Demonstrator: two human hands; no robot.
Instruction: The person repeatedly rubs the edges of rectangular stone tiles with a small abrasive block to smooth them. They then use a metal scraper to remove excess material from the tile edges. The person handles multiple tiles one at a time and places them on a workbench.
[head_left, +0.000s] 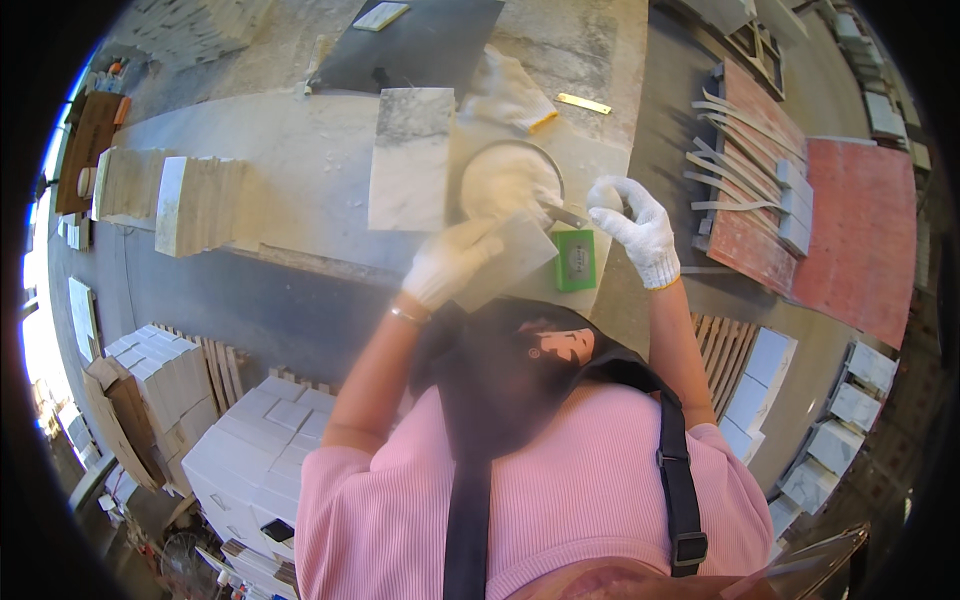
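My left hand [452,262], in a white knit glove, grips a thin pale stone tile [512,258] by its left side, tilted above the near edge of the table. Behind the tile sits a round pan [505,178] of whitish powder, its short dark handle [566,216] pointing right. My gloved right hand [638,225] hovers right of the pan with thumb and fingers curled together; whatever they pinch is too small to make out. Between the hands lies a green block-shaped box [575,262]. A grey-veined marble tile [411,160] lies flat left of the pan.
A spare white glove [508,92], a yellow strip [584,103] and a dark sheet [410,45] lie farther back. Stacked tiles [200,205] stand at the left. To the right is a reddish board [858,230] with pale strips [740,150]. Stacked white boxes [262,455] stand lower left.
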